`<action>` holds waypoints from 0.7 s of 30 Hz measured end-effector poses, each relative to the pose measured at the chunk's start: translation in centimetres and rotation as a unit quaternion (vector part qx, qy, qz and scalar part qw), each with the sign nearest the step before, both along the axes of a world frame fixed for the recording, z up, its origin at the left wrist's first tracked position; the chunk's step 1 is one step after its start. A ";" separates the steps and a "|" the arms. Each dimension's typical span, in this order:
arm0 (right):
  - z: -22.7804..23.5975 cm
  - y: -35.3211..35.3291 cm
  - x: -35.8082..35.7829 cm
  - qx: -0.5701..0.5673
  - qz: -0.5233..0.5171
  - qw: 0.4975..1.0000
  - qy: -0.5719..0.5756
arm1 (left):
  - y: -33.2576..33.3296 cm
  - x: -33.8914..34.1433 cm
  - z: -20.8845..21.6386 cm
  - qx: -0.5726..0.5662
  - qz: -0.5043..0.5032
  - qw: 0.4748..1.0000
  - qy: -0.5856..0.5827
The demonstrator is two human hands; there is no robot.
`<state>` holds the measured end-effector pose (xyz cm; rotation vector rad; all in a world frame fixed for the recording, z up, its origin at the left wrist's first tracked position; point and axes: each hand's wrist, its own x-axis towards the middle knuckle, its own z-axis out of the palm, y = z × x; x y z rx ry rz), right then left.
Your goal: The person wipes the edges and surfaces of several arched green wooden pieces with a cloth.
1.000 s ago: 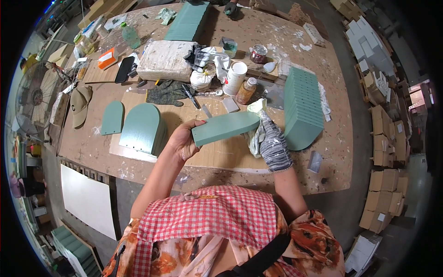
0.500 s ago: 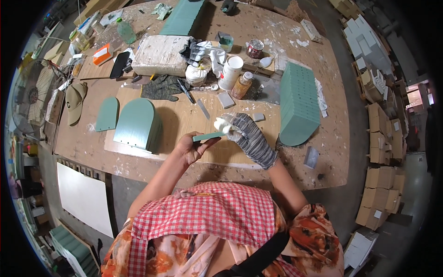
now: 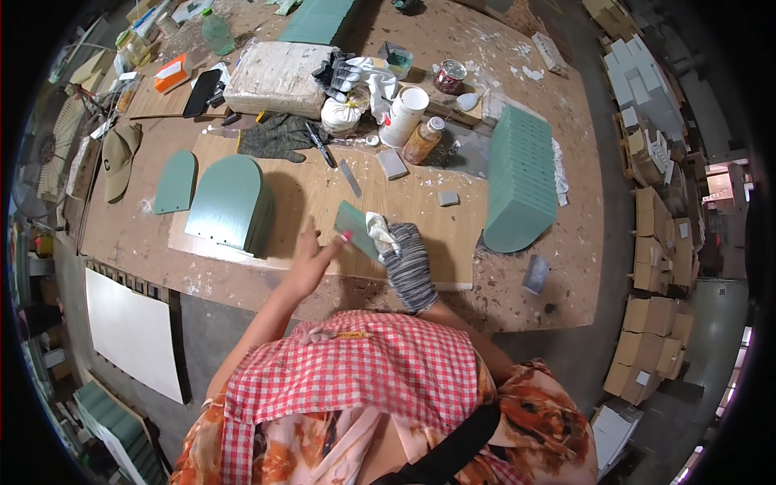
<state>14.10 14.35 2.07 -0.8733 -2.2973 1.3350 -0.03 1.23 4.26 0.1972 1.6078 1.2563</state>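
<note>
Just left of the middle, my bare left hand (image 3: 309, 260) has its fingers stretched apart, one fingertip at the edge of a thin green panel (image 3: 352, 222). The panel is tilted, its lower right part hidden behind a white cloth (image 3: 378, 230) and my other hand. My right hand (image 3: 408, 263), in a grey striped knit glove, is closed on that cloth against the panel. Whether it also grips the panel, I cannot tell. To the left lie a stack of round-topped green panels (image 3: 230, 202) and a single one (image 3: 175, 183). Another green stack (image 3: 521, 182) stands at the right.
Beyond my hands are a putty knife (image 3: 350, 178), sanding blocks (image 3: 392, 165), a marker (image 3: 320, 145), a dark glove (image 3: 275, 137), a white tub (image 3: 404, 115) and a brown bottle (image 3: 423, 141). A metal scraper blade (image 3: 535, 273) lies near the table's right front edge.
The panel has turned from nearly edge-on to show its face. My left hand has let go its grip and spread its fingers. My right hand with the cloth has moved slightly left and nearer me.
</note>
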 end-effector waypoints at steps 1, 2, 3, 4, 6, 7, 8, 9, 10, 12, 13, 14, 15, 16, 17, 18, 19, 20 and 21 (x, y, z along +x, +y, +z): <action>-0.1 -0.8 -0.3 0.007 -0.013 1.000 0.005 | -0.2 0.7 -1.4 0.024 -0.048 0.997 0.059; -0.1 -1.5 -0.6 0.014 0.015 1.000 -0.011 | -0.3 1.4 -2.9 0.046 -0.095 0.987 0.119; -0.1 -1.9 -0.8 0.014 0.014 1.000 -0.011 | -0.3 1.7 -3.6 0.069 -0.147 0.970 0.179; -0.1 -2.3 -0.8 -0.114 0.023 0.993 0.010 | -0.1 2.8 -4.2 0.116 -0.109 0.961 0.226; -0.7 -2.0 -0.3 -0.340 0.039 0.938 0.050 | -0.1 3.0 -4.4 0.107 -0.090 0.965 0.221; -1.2 -1.3 0.1 -0.436 0.049 0.896 0.070 | -0.1 3.0 -4.5 0.095 -0.068 0.969 0.218; 0.7 -0.9 0.2 -0.469 0.023 0.881 0.055 | 0.1 2.9 -4.2 0.067 -0.059 0.959 0.268; -1.7 0.7 0.5 -0.414 0.086 0.905 0.045 | 0.2 2.8 -4.2 0.068 -0.060 0.959 0.268; -3.9 2.0 1.1 -0.407 0.041 0.909 0.085 | 0.3 2.7 -4.3 0.084 -0.083 0.953 0.279; -2.8 4.6 -0.9 -0.245 0.032 0.969 -0.022 | 0.1 2.7 -3.6 0.104 -0.072 0.945 0.302; -1.1 5.9 -2.5 -0.077 0.068 0.981 -0.163 | -0.3 2.5 -3.5 0.100 -0.069 0.945 0.303; -1.1 5.8 -3.0 0.332 0.117 0.901 -0.253 | -0.5 2.3 -3.3 0.096 -0.058 0.943 0.314; -0.8 5.9 -3.4 0.331 0.118 0.901 -0.254 | -0.7 2.2 -3.1 0.091 -0.048 0.940 0.325; -0.6 6.2 -4.2 0.313 0.107 0.906 -0.266 | -0.8 2.0 -2.7 0.078 -0.034 0.944 0.319; 0.9 6.0 -5.5 0.293 0.098 0.909 -0.279 | -1.1 2.0 -2.3 0.073 -0.032 0.946 0.315; -0.4 6.6 -6.0 0.316 0.085 0.929 -0.170 | -1.0 1.9 -2.0 0.084 -0.030 0.931 0.354; -2.8 7.3 -7.2 0.314 0.085 0.930 -0.174 | -1.0 1.9 -1.9 0.093 -0.027 0.915 0.391; -5.6 7.9 -8.7 0.237 0.077 0.960 -0.125 | -0.7 1.8 -2.1 0.091 -0.028 0.919 0.383; -7.3 8.1 -10.3 0.157 0.074 0.982 -0.073 | -0.6 1.8 -2.2 0.088 -0.027 0.920 0.381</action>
